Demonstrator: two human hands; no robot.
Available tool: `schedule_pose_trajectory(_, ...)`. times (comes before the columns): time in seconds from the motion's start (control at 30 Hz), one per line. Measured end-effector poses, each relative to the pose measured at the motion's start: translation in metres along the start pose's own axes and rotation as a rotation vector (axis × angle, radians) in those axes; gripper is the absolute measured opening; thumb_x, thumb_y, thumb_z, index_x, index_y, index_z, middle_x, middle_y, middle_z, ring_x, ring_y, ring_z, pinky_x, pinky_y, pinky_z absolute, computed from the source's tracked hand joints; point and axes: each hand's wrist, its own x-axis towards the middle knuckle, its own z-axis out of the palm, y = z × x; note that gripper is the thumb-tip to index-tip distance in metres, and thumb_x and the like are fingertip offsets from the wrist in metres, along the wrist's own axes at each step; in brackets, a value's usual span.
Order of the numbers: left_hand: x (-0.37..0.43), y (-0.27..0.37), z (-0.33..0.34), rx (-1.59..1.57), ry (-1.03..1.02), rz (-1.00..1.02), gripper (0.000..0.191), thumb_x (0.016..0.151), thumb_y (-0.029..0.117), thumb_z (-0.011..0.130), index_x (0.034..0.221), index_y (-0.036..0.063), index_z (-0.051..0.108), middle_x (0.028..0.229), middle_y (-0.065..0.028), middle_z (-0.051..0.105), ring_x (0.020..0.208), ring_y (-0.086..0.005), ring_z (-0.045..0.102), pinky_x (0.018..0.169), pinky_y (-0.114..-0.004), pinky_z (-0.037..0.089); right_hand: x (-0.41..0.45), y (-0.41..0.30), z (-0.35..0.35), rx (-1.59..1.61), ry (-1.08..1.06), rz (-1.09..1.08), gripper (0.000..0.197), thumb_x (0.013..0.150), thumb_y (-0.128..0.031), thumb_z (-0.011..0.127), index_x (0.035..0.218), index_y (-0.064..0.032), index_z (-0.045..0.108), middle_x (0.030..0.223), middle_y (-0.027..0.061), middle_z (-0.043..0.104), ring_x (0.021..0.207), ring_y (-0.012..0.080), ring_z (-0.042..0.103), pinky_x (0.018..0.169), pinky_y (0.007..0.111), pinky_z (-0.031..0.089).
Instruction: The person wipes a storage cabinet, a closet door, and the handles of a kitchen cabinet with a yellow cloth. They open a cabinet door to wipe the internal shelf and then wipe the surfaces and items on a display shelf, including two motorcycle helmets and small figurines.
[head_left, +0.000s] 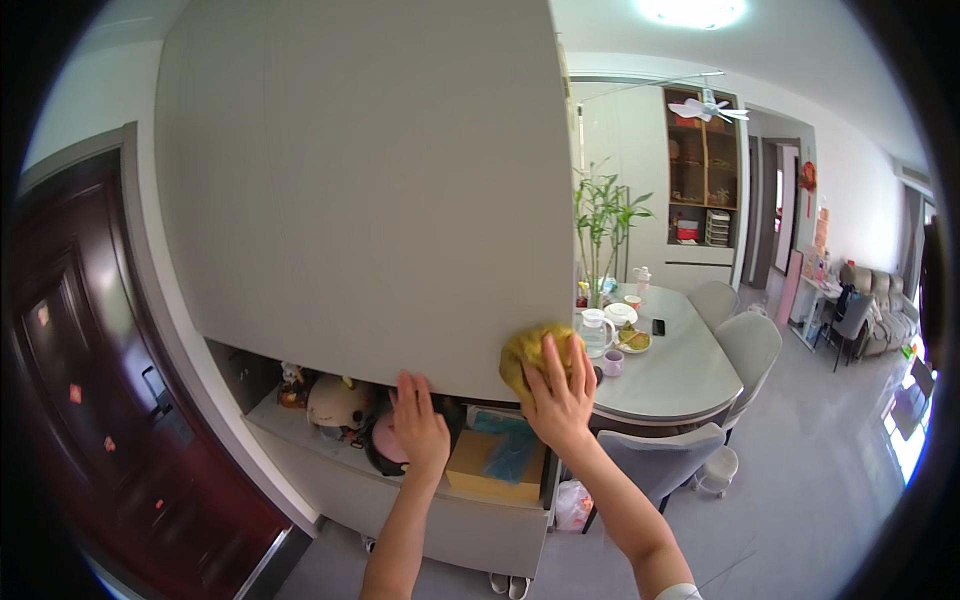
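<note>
A tall light grey cabinet door panel (360, 195) fills the middle of the view. My right hand (562, 382) presses a yellow-green cloth (525, 360) flat against the panel's lower right corner, fingers spread over it. At the panel's bottom edge is my left hand (420, 424), its fingertips on the edge and no object seen in it. Just behind and below it, an open shelf holds a pink helmet (388, 439), a cream helmet (334, 405), a small figurine (292, 382) and a cardboard box (487, 457) with blue plastic on top.
To the right stands a dining table (675, 382) with a glass pitcher (594, 334), a purple mug (613, 363), a plate of food and a tall plant. A grey chair (652, 454) and a white stool (718, 469) are near it. A dark red door (97, 375) is at left.
</note>
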Motion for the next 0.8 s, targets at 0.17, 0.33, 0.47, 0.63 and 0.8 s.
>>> schedule_pose_trajectory(0.17, -0.004, -0.009, 0.002, 0.001, -0.002, 0.058, 0.073, 0.075, 0.001, 0.062, 0.144, -0.0039, 0.038, 0.15, -0.0286, 0.035, 0.137, -0.043, 0.039, 0.106, -0.049, 0.038, 0.018, 0.012, -0.012, -0.099, -0.127, -0.131, 0.029, 0.077, -0.017, 0.065, 0.105, -0.0165, 0.071, 0.152, 0.0098, 0.043, 0.143, 0.0326, 0.036, 0.116, 0.047, 0.024)
schedule_pose_trajectory(0.33, -0.003, -0.016, -0.001, -0.1, -0.047, 0.036, 0.069, 0.078, 0.001, 0.053, 0.145, -0.0059, 0.036, 0.151, -0.0258, 0.035, 0.139, -0.0415, 0.037, 0.109, -0.054, 0.034, 0.047, -0.019, 0.005, -0.138, 0.066, 0.087, 0.031, 0.078, -0.016, 0.061, 0.107, -0.0074, 0.068, 0.15, 0.0182, 0.043, 0.14, 0.04, 0.037, 0.113, 0.049, 0.027)
schedule_pose_trajectory(0.47, -0.005, -0.028, 0.005, -0.239, -0.012, 0.107, 0.068, 0.078, 0.001, 0.05, 0.144, -0.0071, 0.035, 0.152, -0.0254, 0.035, 0.14, -0.0406, 0.036, 0.111, -0.052, 0.032, 0.032, -0.056, 0.045, -0.186, 0.109, -0.037, 0.021, 0.081, -0.025, 0.065, 0.098, -0.0131, 0.07, 0.145, 0.0117, 0.051, 0.136, 0.032, 0.045, 0.11, 0.045, 0.032)
schedule_pose_trajectory(0.63, 0.0, -0.086, 0.012, -0.386, 0.027, 0.342, 0.05, 0.076, 0.001, 0.055, 0.126, -0.0047, 0.056, 0.138, -0.0238, 0.053, 0.127, -0.0405, 0.051, 0.107, -0.049, 0.039, 0.022, -0.087, 0.071, -0.149, -0.13, -0.476, 0.017, 0.081, -0.029, 0.07, 0.095, -0.0199, 0.07, 0.142, 0.0051, 0.055, 0.131, 0.0234, 0.052, 0.108, 0.039, 0.038)
schedule_pose_trajectory(0.8, 0.032, -0.204, -0.001, -0.398, 0.096, 0.272, 0.045, 0.086, 0.007, 0.054, 0.13, -0.0019, 0.056, 0.143, -0.0228, 0.048, 0.129, -0.0418, 0.048, 0.106, -0.052, 0.038, 0.023, -0.074, 0.067, -0.275, 0.107, -0.022, 0.026, 0.078, -0.019, 0.067, 0.103, -0.0134, 0.07, 0.142, 0.0138, 0.051, 0.131, 0.0367, 0.047, 0.108, 0.051, 0.034)
